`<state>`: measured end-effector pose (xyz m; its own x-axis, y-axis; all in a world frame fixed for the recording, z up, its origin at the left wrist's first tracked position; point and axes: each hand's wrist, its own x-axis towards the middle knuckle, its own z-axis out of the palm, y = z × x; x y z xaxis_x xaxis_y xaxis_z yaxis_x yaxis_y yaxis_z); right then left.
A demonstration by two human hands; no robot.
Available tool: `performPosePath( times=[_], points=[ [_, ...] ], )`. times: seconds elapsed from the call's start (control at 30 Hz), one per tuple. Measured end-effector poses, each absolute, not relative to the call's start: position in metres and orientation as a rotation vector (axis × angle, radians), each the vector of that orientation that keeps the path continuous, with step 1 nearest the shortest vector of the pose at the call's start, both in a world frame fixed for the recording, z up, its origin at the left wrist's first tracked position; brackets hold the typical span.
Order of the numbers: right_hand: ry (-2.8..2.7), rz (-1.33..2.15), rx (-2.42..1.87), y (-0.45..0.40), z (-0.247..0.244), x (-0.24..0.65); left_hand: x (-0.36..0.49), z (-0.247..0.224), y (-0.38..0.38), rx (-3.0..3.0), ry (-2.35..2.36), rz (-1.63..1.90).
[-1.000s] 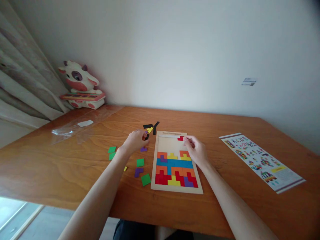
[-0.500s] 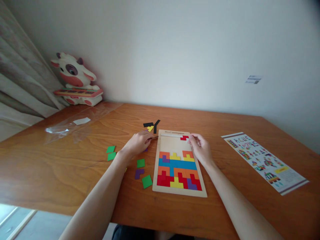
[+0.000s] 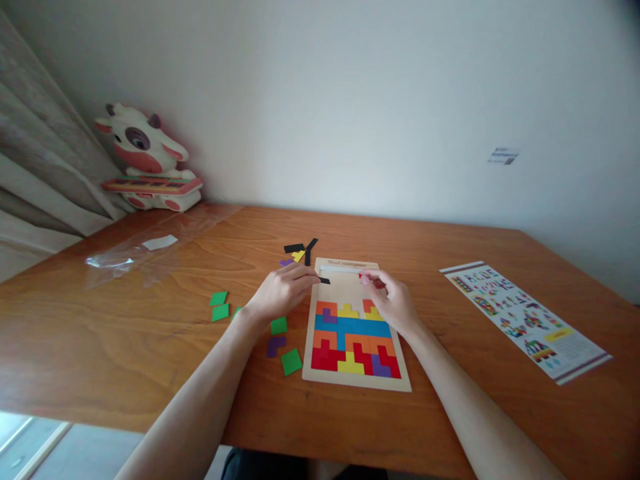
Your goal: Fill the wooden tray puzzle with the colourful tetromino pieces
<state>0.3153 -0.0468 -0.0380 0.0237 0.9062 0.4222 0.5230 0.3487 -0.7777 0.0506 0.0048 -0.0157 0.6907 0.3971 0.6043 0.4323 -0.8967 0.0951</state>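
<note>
A wooden puzzle board lies on the table, its lower part filled with red, yellow, purple, orange and blue pieces. My left hand is closed on a black piece, held over the board's upper left edge. At the upper right of the board, the fingers of my right hand are closed round a red piece, which is mostly hidden. Green squares and a purple piece lie left of the board. Behind my left hand are black strips and a yellow piece.
A printed pattern sheet lies on the right of the table. At the back left are a clear plastic bag and a cow-shaped toy keyboard, beside a curtain.
My left hand has moved right, bringing the black piece over the board. My right hand has shifted left across the board's top right, now covering most of the red piece.
</note>
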Motion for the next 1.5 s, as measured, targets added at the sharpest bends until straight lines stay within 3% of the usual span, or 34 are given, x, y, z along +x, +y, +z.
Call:
performPosePath(
  times=[0.27,0.57,0.87,1.5],
  points=[
    [-1.622,1.168,-1.133,-0.052,-0.022,0.308,0.078,-0.003,-0.024,-2.905,-0.312,-1.154],
    [-1.614,0.866,-1.393,-0.042,-0.027,0.354,0.087,-0.018,-0.020,-2.984,-0.721,-0.905],
    [-1.959,0.625,-1.416,-0.043,-0.034,0.363,0.091,-0.020,-0.023,-3.144,-0.710,-0.726],
    [-2.019,0.674,-1.340,-0.049,-0.027,0.358,0.092,-0.021,-0.023,-3.197,-0.651,-0.731]
  ],
)
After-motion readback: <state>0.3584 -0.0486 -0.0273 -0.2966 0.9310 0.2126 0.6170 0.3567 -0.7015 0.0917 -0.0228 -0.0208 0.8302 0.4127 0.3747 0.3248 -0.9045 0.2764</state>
